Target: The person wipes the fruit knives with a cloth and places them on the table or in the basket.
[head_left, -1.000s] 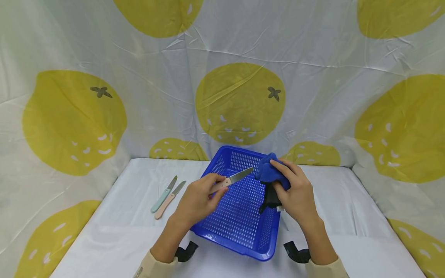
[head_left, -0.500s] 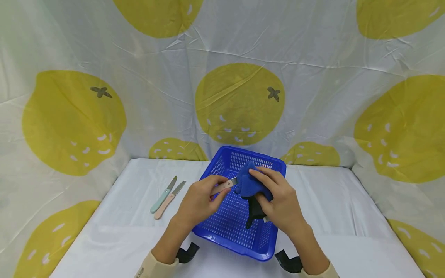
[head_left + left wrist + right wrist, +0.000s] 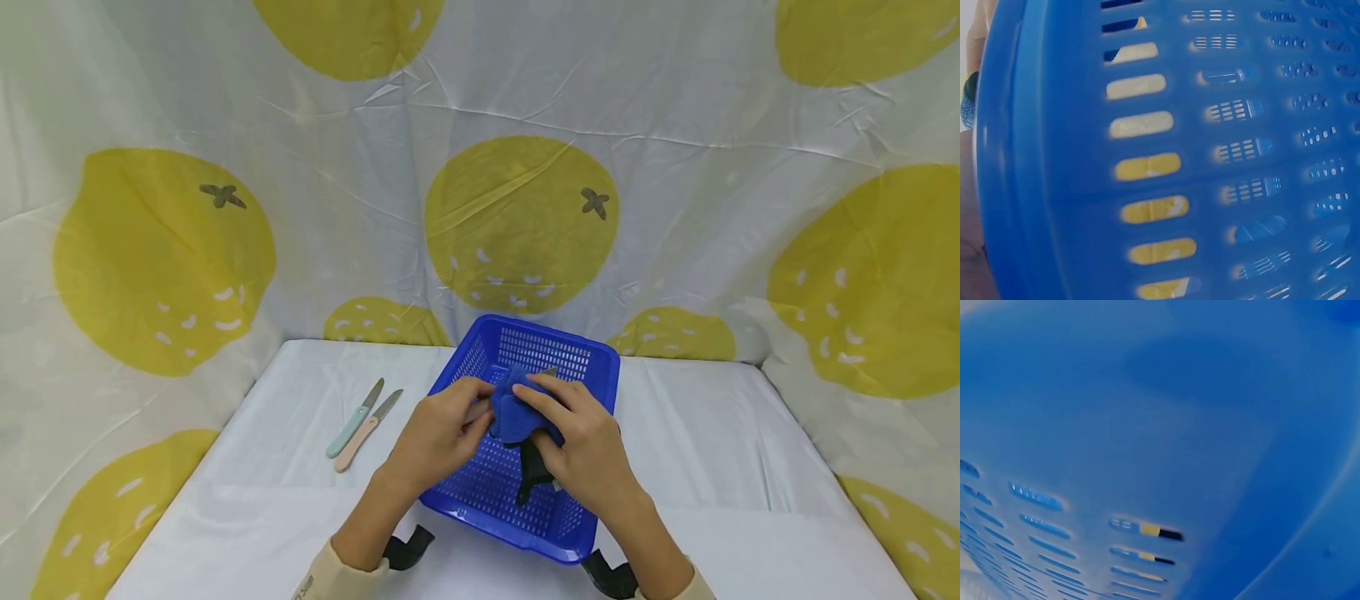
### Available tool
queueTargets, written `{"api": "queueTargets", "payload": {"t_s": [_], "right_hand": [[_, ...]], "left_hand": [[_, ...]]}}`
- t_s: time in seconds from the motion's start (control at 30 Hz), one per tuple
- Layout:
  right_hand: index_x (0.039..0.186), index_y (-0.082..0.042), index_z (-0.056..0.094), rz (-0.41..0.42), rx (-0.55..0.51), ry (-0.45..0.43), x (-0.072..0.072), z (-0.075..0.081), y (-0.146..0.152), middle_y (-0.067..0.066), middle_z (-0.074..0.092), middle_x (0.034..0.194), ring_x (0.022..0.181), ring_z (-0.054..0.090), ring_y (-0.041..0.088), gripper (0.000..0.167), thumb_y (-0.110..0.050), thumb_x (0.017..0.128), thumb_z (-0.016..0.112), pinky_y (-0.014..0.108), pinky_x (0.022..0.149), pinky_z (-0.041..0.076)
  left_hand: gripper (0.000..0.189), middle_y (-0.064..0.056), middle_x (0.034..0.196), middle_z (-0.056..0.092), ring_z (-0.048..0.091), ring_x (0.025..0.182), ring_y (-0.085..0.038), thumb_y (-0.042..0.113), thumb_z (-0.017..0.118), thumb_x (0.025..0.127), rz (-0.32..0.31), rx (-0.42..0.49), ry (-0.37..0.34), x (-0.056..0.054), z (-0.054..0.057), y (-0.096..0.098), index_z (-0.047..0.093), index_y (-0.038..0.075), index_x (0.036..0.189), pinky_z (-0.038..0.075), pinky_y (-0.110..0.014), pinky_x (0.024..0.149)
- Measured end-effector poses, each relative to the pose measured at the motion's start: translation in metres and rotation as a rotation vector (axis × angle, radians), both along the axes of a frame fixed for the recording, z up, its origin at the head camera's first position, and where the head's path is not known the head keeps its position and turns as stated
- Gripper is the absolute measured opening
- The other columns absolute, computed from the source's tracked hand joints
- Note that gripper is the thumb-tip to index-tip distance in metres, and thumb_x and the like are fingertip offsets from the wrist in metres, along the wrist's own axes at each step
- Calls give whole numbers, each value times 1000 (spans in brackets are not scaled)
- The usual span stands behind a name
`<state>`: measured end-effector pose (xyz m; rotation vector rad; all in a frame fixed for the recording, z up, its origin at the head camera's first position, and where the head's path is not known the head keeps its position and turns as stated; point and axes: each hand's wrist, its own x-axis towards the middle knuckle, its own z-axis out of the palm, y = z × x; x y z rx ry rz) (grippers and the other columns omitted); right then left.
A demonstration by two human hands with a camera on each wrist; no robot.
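Over the blue plastic basket (image 3: 493, 528), my left hand (image 3: 435, 435) pinches the pale pink handle of a knife (image 3: 477, 410). My right hand (image 3: 588, 450) grips a bunched blue cloth (image 3: 516, 415), which wraps round the blade. Only a bit of the blade tip shows beyond the cloth, near my right fingers. A black piece (image 3: 533, 473) with a small pale tag hangs below the cloth, under my right hand. Both wrist views are mostly filled by the slotted basket wall (image 3: 1072, 156), hiding the hands' work.
Left of the basket, two knives lie side by side on the white tabletop (image 3: 262, 467): one with a mint-green handle (image 3: 347, 432), one with a pink handle (image 3: 356, 445). A white curtain (image 3: 345, 208) with yellow fruit prints stands behind. Black curved straps (image 3: 408, 547) hang at both wrists.
My right hand has moved left and slightly down with the cloth, which now covers most of the blade that was bare before. My left hand has barely moved.
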<state>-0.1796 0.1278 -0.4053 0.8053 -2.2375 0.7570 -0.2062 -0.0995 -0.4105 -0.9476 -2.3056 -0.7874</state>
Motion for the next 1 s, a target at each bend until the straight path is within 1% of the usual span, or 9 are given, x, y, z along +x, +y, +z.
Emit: {"api": "queueTargets", "payload": {"t_s": [0.2, 0.33, 0.5, 0.63, 0.73, 0.83, 1.0], "right_hand": [[129, -19, 73, -42, -10, 17, -5, -1, 6, 6, 67, 133, 114, 65, 29, 51, 0, 82, 79, 45, 88, 62], [128, -19, 73, -81, -22, 23, -8, -1, 13, 6, 67, 133, 112, 65, 28, 53, 2, 81, 79, 47, 85, 62], [130, -20, 73, -112, -29, 10, -11, 0, 20, 6, 67, 135, 113, 65, 27, 53, 1, 82, 78, 48, 86, 62], [129, -20, 73, -129, -38, 23, -14, 0, 24, 7, 67, 134, 111, 65, 28, 53, 3, 81, 78, 49, 83, 62], [128, -19, 73, -144, -44, 28, -15, 1, 28, 8, 67, 134, 112, 65, 30, 53, 3, 80, 78, 50, 85, 62], [128, -19, 73, -159, -55, 22, -16, 2, 34, 9, 67, 134, 116, 64, 32, 53, 3, 81, 78, 52, 90, 60], [130, -17, 73, -195, -88, 30, -17, 7, 45, 11, 66, 135, 121, 63, 34, 53, 5, 81, 78, 55, 95, 57]], "left_hand": [[22, -3, 103, 73, 73, 83, -13, 13, 75, 94, -6, 6, 12, 0, 1, 2, 66, 9, 114, 61, -26, 71], [19, -2, 103, 73, 73, 82, -11, 17, 74, 96, -8, 8, 7, -1, 2, 2, 66, 10, 112, 60, -24, 70], [19, -1, 103, 73, 71, 78, -9, 18, 74, 96, 6, -1, -7, -1, 2, 0, 66, 11, 113, 58, -21, 67], [20, 0, 102, 72, 69, 75, -7, 19, 73, 96, 10, 4, -19, 1, 3, -1, 66, 11, 113, 57, -20, 65], [20, 0, 102, 72, 67, 73, -6, 19, 73, 97, 9, 10, -28, 2, 3, -2, 66, 11, 113, 55, -18, 64], [20, 1, 101, 72, 66, 72, -6, 20, 74, 97, 13, 12, -33, 2, 3, -2, 66, 11, 113, 54, -17, 63], [20, 1, 99, 72, 66, 75, -6, 21, 74, 97, 29, 39, -67, 1, 2, -3, 67, 12, 113, 56, -18, 66]]}}
